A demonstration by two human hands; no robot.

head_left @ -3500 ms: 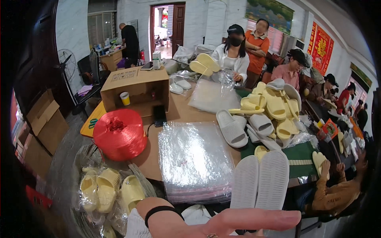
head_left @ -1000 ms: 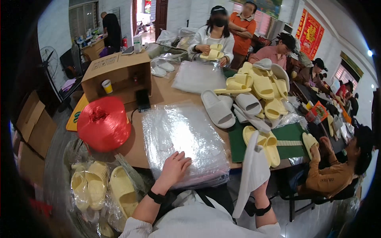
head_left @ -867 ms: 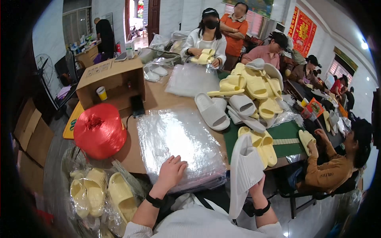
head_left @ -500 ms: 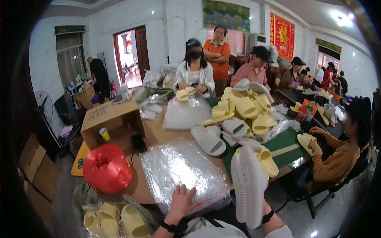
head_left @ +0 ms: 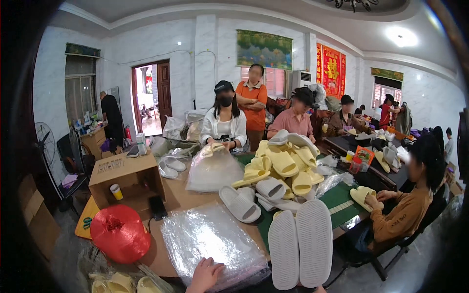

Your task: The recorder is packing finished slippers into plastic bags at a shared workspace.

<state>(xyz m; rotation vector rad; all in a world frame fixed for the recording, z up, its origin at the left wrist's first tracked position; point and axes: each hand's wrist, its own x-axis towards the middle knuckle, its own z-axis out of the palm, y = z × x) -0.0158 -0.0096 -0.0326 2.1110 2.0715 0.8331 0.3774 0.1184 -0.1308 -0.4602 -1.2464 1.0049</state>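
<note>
A pair of light grey slippers [head_left: 299, 246] stands upright on the right, ribbed soles toward me. My right hand [head_left: 320, 289] grips it from below and behind; only a sliver of skin shows under the soles, and its fingers are hidden. My left hand [head_left: 205, 274] lies with fingers stretched over the near edge of a stack of clear plastic bags [head_left: 195, 232]. Nothing is held in it. Beyond the raised pair, yellow and grey slippers [head_left: 281, 163] are heaped on the table [head_left: 183, 193].
At the left are a red roll of plastic twine [head_left: 120, 234] and an open cardboard box [head_left: 128, 178] with a cup inside. Bagged yellow slippers [head_left: 119, 283] sit low left. Co-workers handle slippers across the table and at the right, one seated in a brown top [head_left: 405, 207].
My right hand has turned the grey slippers from edge-on to soles facing me, now side by side. The view has tilted upward, and my left hand remains on the bags.
</note>
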